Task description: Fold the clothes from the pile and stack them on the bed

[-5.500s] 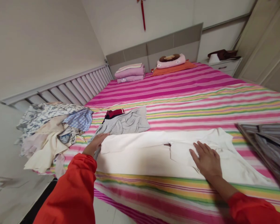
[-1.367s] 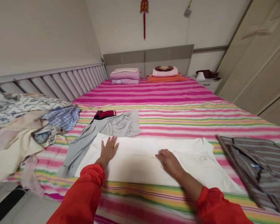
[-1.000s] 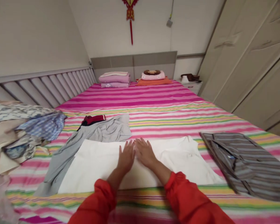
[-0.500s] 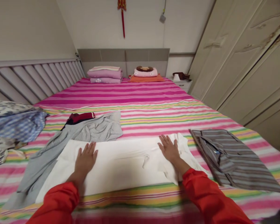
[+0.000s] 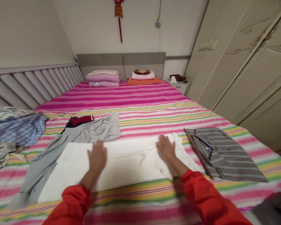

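Note:
A white garment (image 5: 124, 168), folded into a long strip, lies across the near part of the bed. My left hand (image 5: 97, 157) is over its left half, slightly blurred, with the thumb apart from the fingers. Over the right end is my right hand (image 5: 166, 150), its fingers stretched out and flat. Neither hand grips anything; whether the palms touch the cloth I cannot tell. Left of the white garment and partly beneath it lies a grey garment (image 5: 43, 168). To the right sits a folded grey striped shirt (image 5: 227, 153).
Crumpled printed and checked clothes (image 5: 21, 128) lie at the left by the slatted rail (image 5: 35, 84). A dark red and black garment (image 5: 78, 121) is behind the grey one. Folded bedding (image 5: 104, 78) and a pink pillow (image 5: 142, 76) are at the headboard. A wardrobe (image 5: 234, 68) lines the right.
My left hand has moved right along the white garment, toward its middle. My right hand stays near the right end. The view has shifted slightly.

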Demonstrator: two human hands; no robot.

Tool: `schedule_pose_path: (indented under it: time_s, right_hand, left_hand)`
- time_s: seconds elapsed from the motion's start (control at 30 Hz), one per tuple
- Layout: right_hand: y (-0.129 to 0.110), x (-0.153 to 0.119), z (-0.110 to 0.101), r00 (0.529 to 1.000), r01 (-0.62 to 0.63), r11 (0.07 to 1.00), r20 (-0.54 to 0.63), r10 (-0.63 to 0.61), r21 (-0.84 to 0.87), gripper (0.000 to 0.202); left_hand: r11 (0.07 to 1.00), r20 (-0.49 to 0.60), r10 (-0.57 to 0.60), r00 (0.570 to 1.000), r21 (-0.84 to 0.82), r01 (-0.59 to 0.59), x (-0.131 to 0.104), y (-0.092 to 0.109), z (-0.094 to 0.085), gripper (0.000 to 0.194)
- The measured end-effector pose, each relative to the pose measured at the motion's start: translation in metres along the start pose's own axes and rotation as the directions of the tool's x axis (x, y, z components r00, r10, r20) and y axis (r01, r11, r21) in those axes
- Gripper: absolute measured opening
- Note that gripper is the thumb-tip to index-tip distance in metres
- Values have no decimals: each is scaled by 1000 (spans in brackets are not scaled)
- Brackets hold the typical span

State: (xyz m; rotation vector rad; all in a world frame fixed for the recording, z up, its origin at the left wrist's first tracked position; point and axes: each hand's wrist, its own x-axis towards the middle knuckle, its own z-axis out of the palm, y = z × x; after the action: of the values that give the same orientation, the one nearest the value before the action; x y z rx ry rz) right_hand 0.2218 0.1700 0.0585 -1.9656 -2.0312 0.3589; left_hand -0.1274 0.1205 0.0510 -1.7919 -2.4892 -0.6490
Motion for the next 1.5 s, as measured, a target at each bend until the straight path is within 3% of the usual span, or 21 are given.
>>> schedule_pose_path:
  time_s: [0.1, 0.17, 0.23, 0.33, 0.43, 0.53, 0.6, 0.63, 0.7, 0.77, 0.8, 0.83, 0.9, 1.03, 1.17, 1.23, 1.3, 1.33, 1.4, 1.5]
  right_hand:
    - [-27, -15, 18, 986, 157, 987, 58, -158, 11, 54]
    - [-23, -19, 22, 979, 182, 983, 92, -181, 4, 53]
    - [-1, -18, 17, 988, 129, 991, 85, -126, -27, 53]
    - [42, -15, 1, 999, 10, 997, 47, -7, -79, 53]
    - [72, -17, -9, 998, -62, 992, 25, 65, -107, 56]
    - [86, -29, -8, 984, -157, 986, -95, 151, -61, 64]
    - [93, -39, -4, 961, -208, 978, -186, 206, 9, 65]
    - [97, -44, -3, 953, -209, 977, -215, 214, 42, 64]
    - [101, -53, -2, 952, -156, 984, -253, 173, 84, 59]
    - [102, -61, -5, 956, -105, 990, -266, 126, 92, 56]
    - [101, -63, -8, 958, -108, 990, -257, 128, 90, 56]
    - [99, -66, -11, 959, -129, 988, -241, 147, 87, 56]
    - [96, -68, -17, 955, -203, 976, -205, 215, 82, 56]
    - [101, -63, -31, 951, -280, 953, -99, 291, 117, 59]
    - [114, -45, -44, 910, -414, 869, 122, 396, 271, 59]
    - [118, -36, -49, 888, -458, 825, 206, 410, 331, 51]
    - [118, -31, -52, 885, -462, 787, 273, 378, 409, 42]
    - [117, -31, -53, 885, -460, 761, 309, 349, 457, 39]
    - [113, -33, -54, 884, -451, 697, 386, 263, 558, 35]
    - [103, -40, -58, 878, -444, 481, 474, 65, 756, 30]
  left_hand:
    - [974, 144, 217, 965, -90, -206, -28, 65, 36, 49]
    - [959, 195, 277, 941, -115, -259, -41, 82, 48, 48]
    - [965, 184, 258, 948, -97, -244, -44, 72, 49, 48]
    - [992, 97, 121, 988, -34, -118, -38, 27, 33, 51]
    - [999, 49, -42, 998, 28, 41, -34, -13, 11, 50]
    - [987, 61, -150, 987, 59, 146, -41, -20, -3, 49]
    - [988, 72, -146, 987, 58, 142, -53, -4, -3, 48]
    - [996, 79, -77, 994, 40, 74, -61, 10, 0, 46]
    - [980, 107, 197, 975, -37, -194, -80, 44, 9, 42]
    - [854, 132, 517, 846, -152, -498, -99, 85, 21, 46]
    - [782, 143, 619, 772, -203, -589, -107, 106, 27, 50]
    - [730, 161, 680, 716, -243, -639, -113, 126, 32, 56]
    - [694, 205, 716, 667, -305, -652, -117, 161, 40, 62]
    - [769, 313, 621, 718, -418, -483, -111, 199, 48, 38]
    - [799, 324, 560, 762, -454, -394, -125, 197, 53, 28]
    - [781, 353, 582, 733, -495, -381, -137, 192, 55, 41]
    - [761, 404, 604, 687, -547, -348, -143, 190, 53, 67]
    - [757, 413, 602, 683, -567, -324, -143, 191, 52, 78]
    - [754, 372, 571, 732, -590, -289, -135, 198, 48, 88]
    - [776, 299, 449, 842, -598, -201, -121, 207, 51, 107]
